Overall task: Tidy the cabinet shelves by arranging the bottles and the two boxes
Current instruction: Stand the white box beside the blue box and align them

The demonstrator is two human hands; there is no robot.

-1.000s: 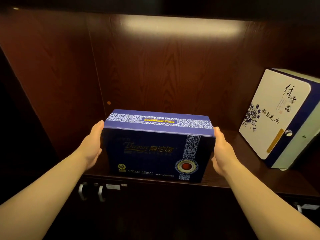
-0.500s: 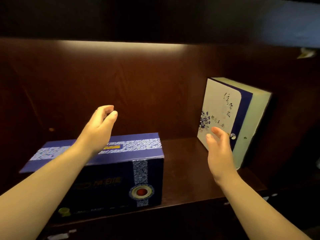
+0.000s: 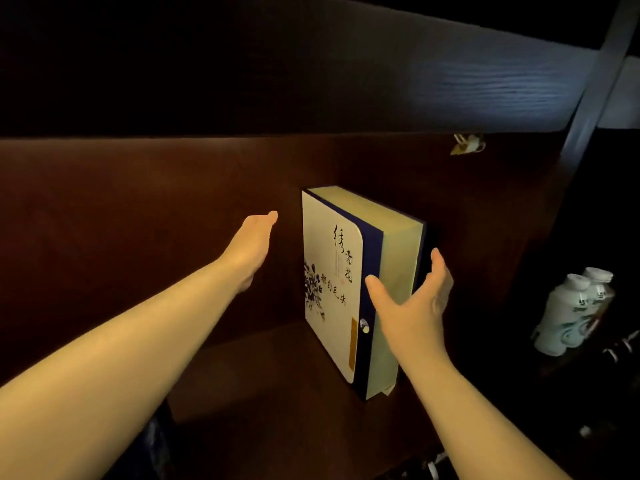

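A white box (image 3: 330,271) with a dark blue spine, calligraphy and a blue flower print stands upright on the dark wooden shelf (image 3: 277,393), leaning against the compartment's right wall. My left hand (image 3: 251,249) is open, fingers straight, a little left of the box and apart from it. My right hand (image 3: 417,303) is open in front of the box's right side, thumb over its pale side face, fingers spread at its back edge. Two white bottles (image 3: 571,313) stand in the compartment to the right. A dark corner of the blue box (image 3: 152,452) shows under my left arm.
The shelf board above (image 3: 311,81) overhangs the compartment. A vertical divider (image 3: 585,98) separates it from the right compartment. A small clip-like fitting (image 3: 467,144) hangs under the upper board. Cabinet handles (image 3: 620,348) show at the lower right.
My view has swung right, away from the blue box that I let go. Both hands have moved right to either side of the white box, the right one now at its side.
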